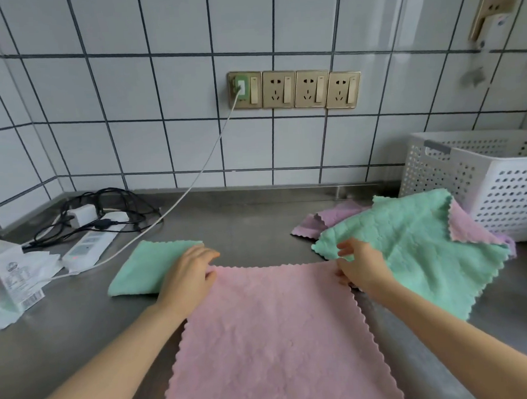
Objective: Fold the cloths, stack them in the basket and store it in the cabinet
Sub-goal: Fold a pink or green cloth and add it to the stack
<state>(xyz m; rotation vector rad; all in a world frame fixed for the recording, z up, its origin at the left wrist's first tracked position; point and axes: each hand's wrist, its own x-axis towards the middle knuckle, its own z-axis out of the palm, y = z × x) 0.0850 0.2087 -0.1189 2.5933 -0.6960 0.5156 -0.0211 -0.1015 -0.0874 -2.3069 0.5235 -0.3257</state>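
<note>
In the head view, the pink cloth (272, 330) is spread flat on the counter (65, 347), its far corners pinched by the left hand (188, 272) and right hand (362, 266). Both corners should be drawn toward the near edge together, edges matched, before release. The basket (481, 181) is set at right.

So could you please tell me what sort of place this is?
Probably a kitchen or utility room: a stainless steel counter runs along a white tiled wall with a row of sockets, and a laundry-style basket stands by the cloths.
</note>
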